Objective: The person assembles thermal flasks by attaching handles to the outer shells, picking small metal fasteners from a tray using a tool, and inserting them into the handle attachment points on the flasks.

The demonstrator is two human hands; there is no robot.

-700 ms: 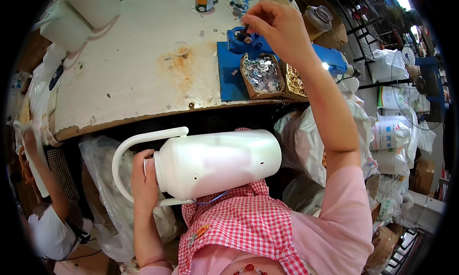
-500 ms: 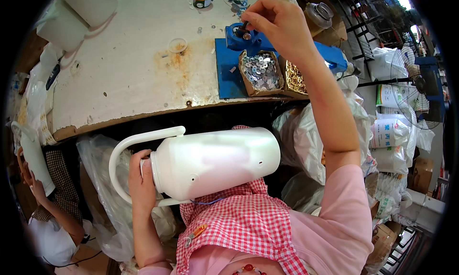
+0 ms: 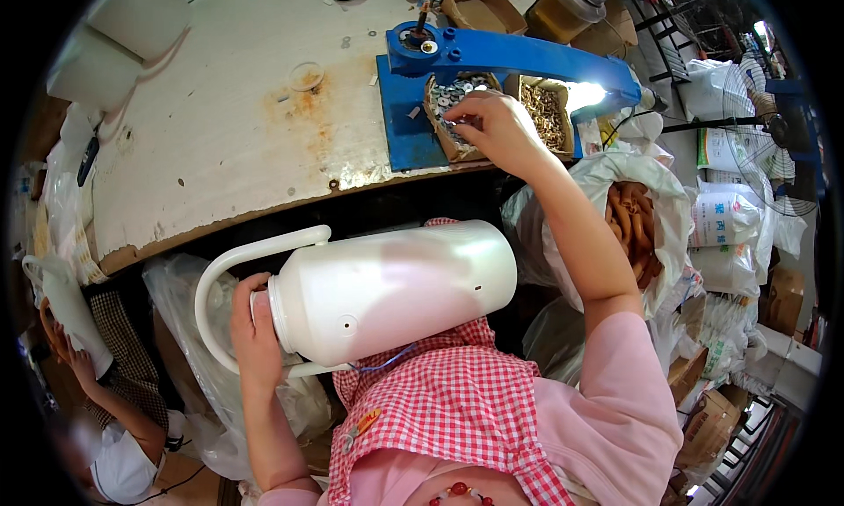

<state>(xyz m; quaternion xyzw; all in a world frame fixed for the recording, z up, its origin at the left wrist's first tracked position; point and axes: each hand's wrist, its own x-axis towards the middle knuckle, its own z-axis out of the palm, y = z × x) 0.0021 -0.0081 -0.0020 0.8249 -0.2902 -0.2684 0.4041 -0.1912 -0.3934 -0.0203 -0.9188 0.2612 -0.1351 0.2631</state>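
A white jug with a large loop handle (image 3: 387, 291) lies on its side across my lap, its neck to the left and its base to the right. My left hand (image 3: 256, 334) is closed round its neck, inside the handle. Small holes show in the jug's side. Over a cardboard box of silvery washers (image 3: 461, 87) is my right hand (image 3: 503, 130). Its thumb and forefinger come together among the washers; what lies between the fingertips is too small to make out. Behind the box stands a blue hand press (image 3: 527, 56) with a dark upright rod at its left end.
Beside the washers stands a box of brass-coloured rivets (image 3: 543, 110). The worn white table (image 3: 237, 145) has a brown front edge. A bag of brown parts (image 3: 635, 229) is at the right, near a fan (image 3: 765, 141). At the left, another person (image 3: 123, 458) handles a white jug (image 3: 75, 317).
My right hand has left the rod at the press's left end and come down toward me to the washer box. My left hand still holds the jug, which has barely shifted.
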